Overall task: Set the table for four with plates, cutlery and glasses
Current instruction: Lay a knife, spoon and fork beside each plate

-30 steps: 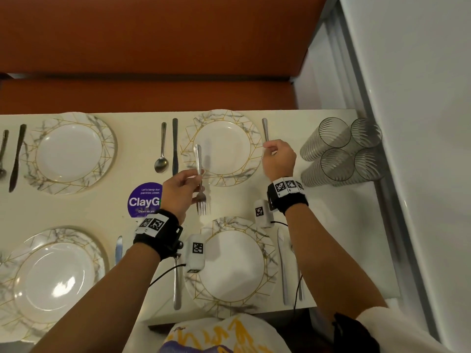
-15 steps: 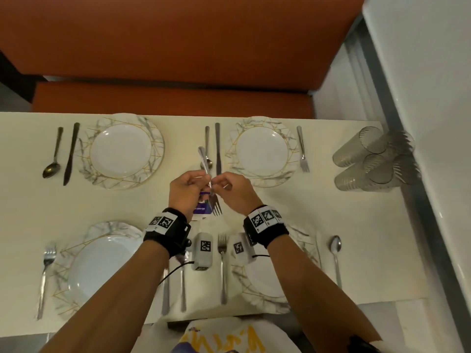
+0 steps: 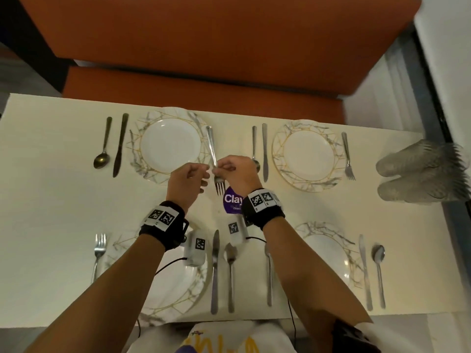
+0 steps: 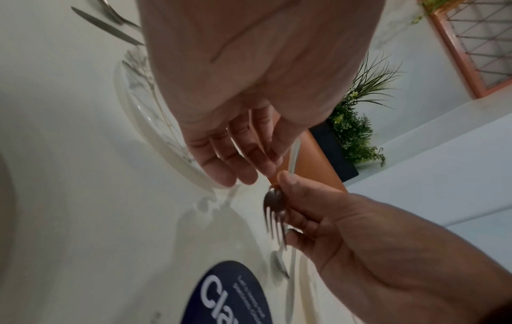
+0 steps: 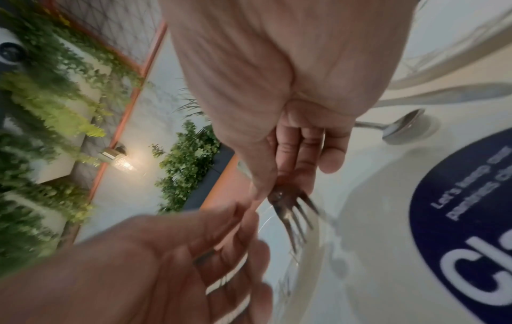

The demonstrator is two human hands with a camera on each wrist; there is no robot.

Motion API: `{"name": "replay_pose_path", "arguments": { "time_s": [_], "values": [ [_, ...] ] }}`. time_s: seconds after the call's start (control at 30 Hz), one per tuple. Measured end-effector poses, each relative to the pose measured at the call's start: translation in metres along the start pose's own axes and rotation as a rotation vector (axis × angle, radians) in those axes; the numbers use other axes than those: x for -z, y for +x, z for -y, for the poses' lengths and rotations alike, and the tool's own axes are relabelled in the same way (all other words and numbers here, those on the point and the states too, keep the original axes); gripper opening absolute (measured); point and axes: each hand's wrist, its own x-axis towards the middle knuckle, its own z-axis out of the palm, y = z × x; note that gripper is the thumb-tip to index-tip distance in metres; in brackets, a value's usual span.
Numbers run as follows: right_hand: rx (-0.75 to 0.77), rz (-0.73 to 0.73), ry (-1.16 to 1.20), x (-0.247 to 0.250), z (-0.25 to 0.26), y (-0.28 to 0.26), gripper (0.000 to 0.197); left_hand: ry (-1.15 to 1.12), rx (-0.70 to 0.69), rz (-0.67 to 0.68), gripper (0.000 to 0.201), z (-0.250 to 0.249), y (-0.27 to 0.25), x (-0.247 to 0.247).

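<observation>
A steel fork [image 3: 212, 149] [image 4: 274, 210] [image 5: 288, 203] is held above the table, tines toward me, beside the right rim of the far left plate [image 3: 169, 146]. My right hand [image 3: 216, 170] [image 5: 266, 186] pinches it at the neck between thumb and forefinger. My left hand [image 3: 201, 175] [image 4: 243, 173] hovers just left of it, its fingers loose and off the fork. Three more plates lie at far right [image 3: 308, 155], near left [image 3: 178, 289] and near right [image 3: 328, 261]. Clear glasses [image 3: 420, 171] lie stacked on their sides at the table's right end.
A spoon [image 3: 102, 149] and knife [image 3: 119, 146] lie left of the far left plate. The far right plate has a spoon [image 3: 254, 146], knife [image 3: 265, 151] and fork [image 3: 348, 156]. More cutlery flanks both near plates. A purple sticker [image 3: 230, 202] marks the table's middle. An orange bench runs behind.
My right hand left the fork beside the far right plate and came over to the fork my left hand held. It now pinches that fork, and my left fingers have come off it. The view swung left.
</observation>
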Motion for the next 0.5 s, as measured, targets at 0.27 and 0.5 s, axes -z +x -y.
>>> {"name": "replay_pose_path", "arguments": {
  "time_s": [0.27,0.5],
  "values": [
    [-0.191,-0.226,-0.059,-0.015,-0.007,0.057,0.019,0.220,0.000,0.107,0.015,0.038,0.002,0.034],
    [-0.229,-0.187,-0.147,-0.023,-0.011,0.072,0.011,0.407,-0.033,0.120,0.012,0.051,-0.007,0.035]
  ]
}}
